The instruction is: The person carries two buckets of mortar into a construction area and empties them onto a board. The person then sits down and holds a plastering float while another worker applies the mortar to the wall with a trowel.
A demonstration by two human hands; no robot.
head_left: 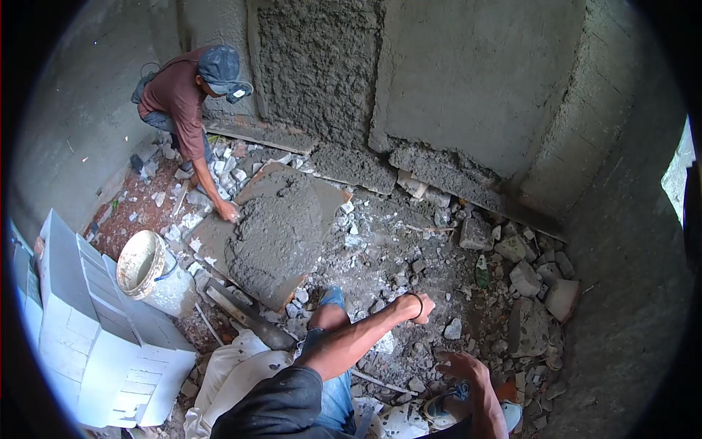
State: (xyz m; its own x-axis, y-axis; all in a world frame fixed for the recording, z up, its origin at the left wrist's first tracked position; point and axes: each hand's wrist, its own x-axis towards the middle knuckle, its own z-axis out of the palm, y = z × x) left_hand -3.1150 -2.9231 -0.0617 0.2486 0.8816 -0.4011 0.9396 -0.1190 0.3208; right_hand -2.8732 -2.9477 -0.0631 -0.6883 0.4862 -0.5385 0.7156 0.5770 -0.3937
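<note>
My left hand (422, 308), with a dark band at the wrist, reaches across to the right above the rubble. Its fingers are curled into a fist, and nothing shows in them. Lower down, my right hand (466, 368) hangs over the debris near my shoe (447, 404), fingers apart and holding nothing. Beyond my knee, a pile of wet mortar (274, 230) lies spread on a flat board (329, 196). Across it, a co-worker (175, 102) in a cap bends down, one hand (229, 212) at the mortar's left edge.
A mortar-stained bucket (164, 282) stands left of the board, beside stacked white boxes (110, 329). A pale sack (238, 373) lies near my leg. Broken masonry (530, 322) and a green bottle (481, 271) lie at right. Rough wet plaster (318, 66) covers part of the back wall.
</note>
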